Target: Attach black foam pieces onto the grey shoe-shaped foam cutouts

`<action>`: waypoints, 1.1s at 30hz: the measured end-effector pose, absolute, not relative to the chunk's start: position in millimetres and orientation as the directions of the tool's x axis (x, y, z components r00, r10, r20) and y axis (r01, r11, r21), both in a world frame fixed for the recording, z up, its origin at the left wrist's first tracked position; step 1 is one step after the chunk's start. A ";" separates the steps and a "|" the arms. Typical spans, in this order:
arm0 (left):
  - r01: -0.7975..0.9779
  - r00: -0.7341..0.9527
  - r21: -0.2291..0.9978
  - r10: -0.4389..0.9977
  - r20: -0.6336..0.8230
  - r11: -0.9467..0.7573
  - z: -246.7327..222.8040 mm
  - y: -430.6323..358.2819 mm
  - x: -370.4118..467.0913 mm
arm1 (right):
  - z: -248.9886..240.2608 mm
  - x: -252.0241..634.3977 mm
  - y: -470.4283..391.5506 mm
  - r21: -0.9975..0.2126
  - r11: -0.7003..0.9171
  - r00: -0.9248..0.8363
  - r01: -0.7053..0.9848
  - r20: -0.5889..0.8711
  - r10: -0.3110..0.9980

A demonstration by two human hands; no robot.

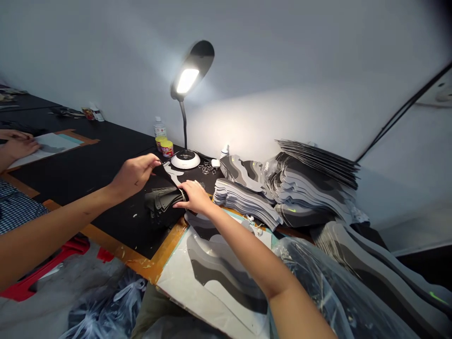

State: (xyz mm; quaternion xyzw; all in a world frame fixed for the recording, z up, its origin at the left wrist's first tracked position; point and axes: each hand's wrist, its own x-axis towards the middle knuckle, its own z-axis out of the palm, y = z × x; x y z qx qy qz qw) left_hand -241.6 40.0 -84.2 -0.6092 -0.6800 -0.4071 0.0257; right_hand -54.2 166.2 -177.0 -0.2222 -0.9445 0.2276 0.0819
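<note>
My left hand [137, 173] is raised over the black table, its fingers pinching the upper end of a thin dark piece [168, 175]. That piece slants down to the right toward my right hand [195, 197], which rests on a stack of dark cut pieces [164, 200] with its fingers closed around the stack's right end. Under my right forearm, grey and black wavy panels [215, 263] lie on a white board [183, 278]. How the dark piece meets the stack is partly hidden by my right fingers.
A lit lamp [185, 160] stands near the wall, beside yellow cans [167, 149] and a bottle [160, 127]. Piled grey panels [247, 202] and clear plastic [318, 278] occupy the right. Another person's hands [21, 143] are at far left.
</note>
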 end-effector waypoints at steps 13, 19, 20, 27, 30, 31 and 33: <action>0.014 -0.551 1.000 0.834 0.017 -0.011 -74.2 8.2 -185.3 | -130.1 22.5 158.1 -0.992 0.122 -0.940 0.032 0.011 0.342; -0.234 -0.336 0.966 0.923 -0.187 0.111 -116.9 -5.7 -137.0 | -144.1 106.5 114.9 -0.965 -0.077 -0.769 0.249 -0.246 0.591; -0.250 -0.294 0.960 0.935 -0.197 0.124 -123.9 -7.2 -130.1 | -147.3 117.8 107.3 -0.952 -0.082 -0.726 0.296 -0.280 0.628; -0.020 -0.132 0.997 0.988 -0.083 0.081 -169.9 -25.8 -95.5 | -163.2 171.9 57.3 -0.859 -0.074 -0.487 0.506 -0.356 0.798; 0.094 -0.061 0.994 0.997 -0.051 0.056 -188.5 -35.3 -88.8 | -171.8 186.7 33.6 -0.818 -0.022 -0.409 0.575 -0.311 0.858; 0.143 -0.039 0.988 0.998 -0.052 0.057 -194.4 -37.6 -87.2 | -175.7 191.2 25.5 -0.807 -0.002 -0.394 0.591 -0.290 0.872; 0.214 -0.004 0.975 0.998 -0.058 0.057 -204.0 -40.8 -84.2 | -184.8 199.2 10.5 -0.792 0.036 -0.378 0.609 -0.250 0.892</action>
